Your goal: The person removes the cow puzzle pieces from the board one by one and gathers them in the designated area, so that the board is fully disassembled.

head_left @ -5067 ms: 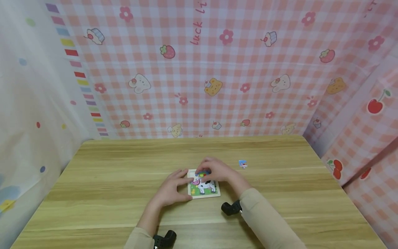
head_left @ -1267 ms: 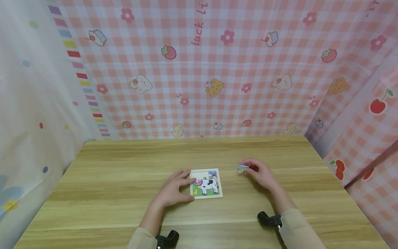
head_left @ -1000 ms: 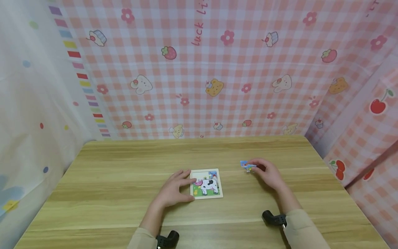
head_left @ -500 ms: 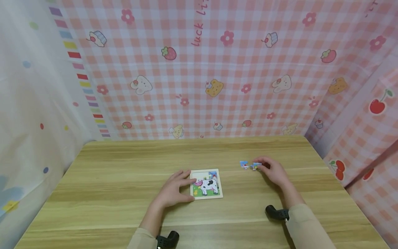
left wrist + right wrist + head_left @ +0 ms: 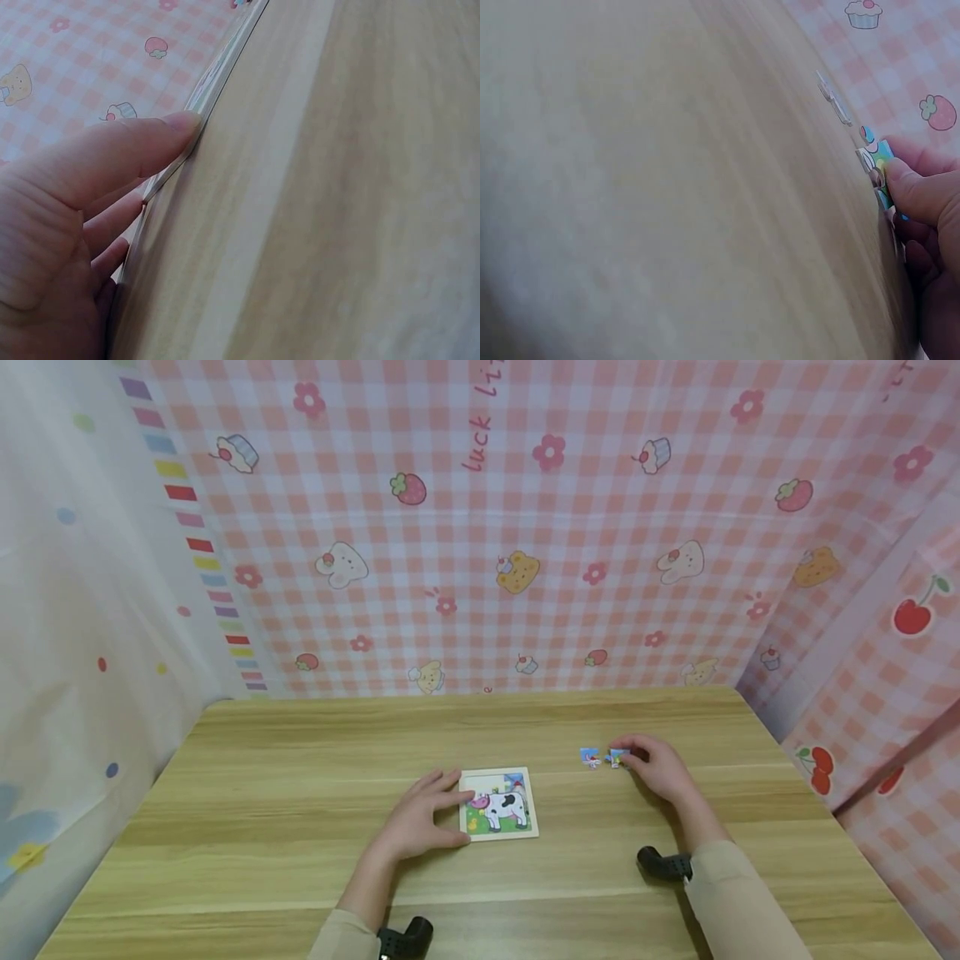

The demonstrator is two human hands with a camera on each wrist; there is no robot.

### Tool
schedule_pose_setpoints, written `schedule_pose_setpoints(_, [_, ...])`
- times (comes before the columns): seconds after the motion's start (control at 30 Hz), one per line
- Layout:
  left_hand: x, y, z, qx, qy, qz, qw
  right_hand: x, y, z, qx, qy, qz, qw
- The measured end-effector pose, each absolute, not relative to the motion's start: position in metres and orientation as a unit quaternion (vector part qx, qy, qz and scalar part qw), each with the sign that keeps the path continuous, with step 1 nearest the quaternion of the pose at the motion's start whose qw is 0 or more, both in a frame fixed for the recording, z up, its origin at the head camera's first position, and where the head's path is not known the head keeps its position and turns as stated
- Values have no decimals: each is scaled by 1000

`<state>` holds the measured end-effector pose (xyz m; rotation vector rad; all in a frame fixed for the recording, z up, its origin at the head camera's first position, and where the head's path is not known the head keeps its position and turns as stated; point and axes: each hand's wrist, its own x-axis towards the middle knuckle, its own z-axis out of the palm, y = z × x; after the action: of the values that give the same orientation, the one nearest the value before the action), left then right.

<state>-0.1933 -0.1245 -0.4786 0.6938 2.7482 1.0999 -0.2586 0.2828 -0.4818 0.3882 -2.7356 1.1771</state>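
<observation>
Beige sleeves, black wrist-worn cameras

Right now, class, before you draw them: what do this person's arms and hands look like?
The left sleeve and right sleeve are plain beige fabric, without visible pattern. Beside the cuffs sit a black, elbow-shaped left wrist device and a matching right wrist device, each with a rounded end. The left hand and right hand wear no gloves. No cables show.

The right hand, earlier over the cow puzzle board, is now well to its right. The puzzle piece it pinches (overlapping the loose piece in earlier head views) now stands just right of that piece.
</observation>
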Motion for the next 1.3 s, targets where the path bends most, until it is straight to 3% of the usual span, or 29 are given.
schedule_pose_setpoints(1.3, [-194,-124,-482,228,903,362,47,-268,279,-493,141,-915,353,133])
